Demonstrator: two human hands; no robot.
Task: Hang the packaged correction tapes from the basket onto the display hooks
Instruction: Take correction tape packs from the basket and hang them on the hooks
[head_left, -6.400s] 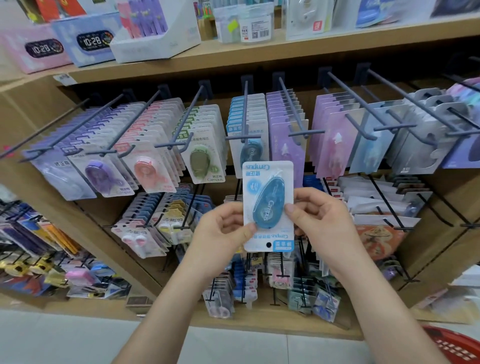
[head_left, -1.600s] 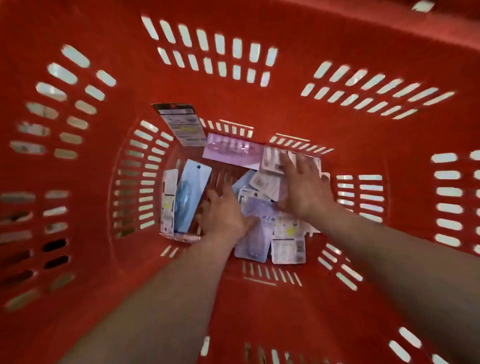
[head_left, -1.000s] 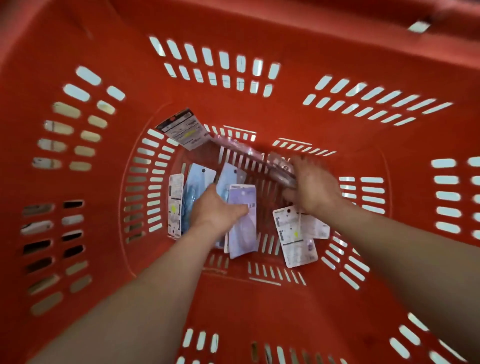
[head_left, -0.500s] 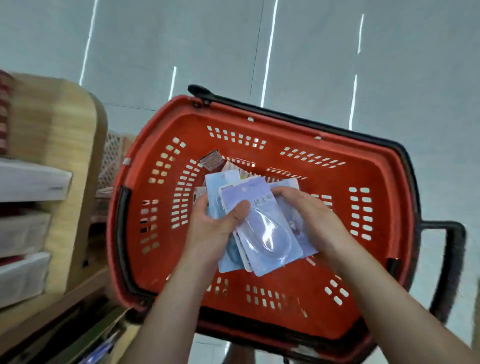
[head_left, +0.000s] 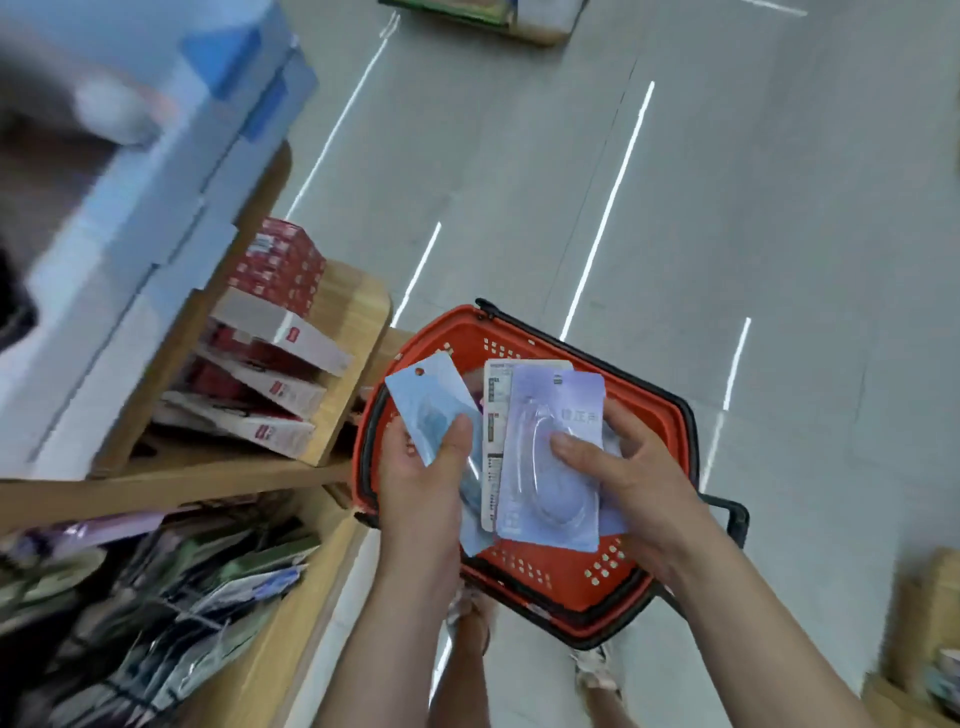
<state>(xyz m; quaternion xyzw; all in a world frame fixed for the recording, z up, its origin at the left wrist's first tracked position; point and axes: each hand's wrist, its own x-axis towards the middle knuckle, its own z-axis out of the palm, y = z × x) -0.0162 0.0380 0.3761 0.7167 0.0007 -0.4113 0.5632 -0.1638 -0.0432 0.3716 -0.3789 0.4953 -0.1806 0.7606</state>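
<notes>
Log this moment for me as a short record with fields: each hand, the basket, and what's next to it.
left hand: grips a light blue carded correction tape pack, hang hole at its upper end
right hand: grips a pale purple carded correction tape pack, thumb across its clear blister
between packs: white printed card back, holder unclear
basket: red plastic basket with black rim, below both hands
beside basket: wooden shelf end holding red-and-white boxes
</notes>
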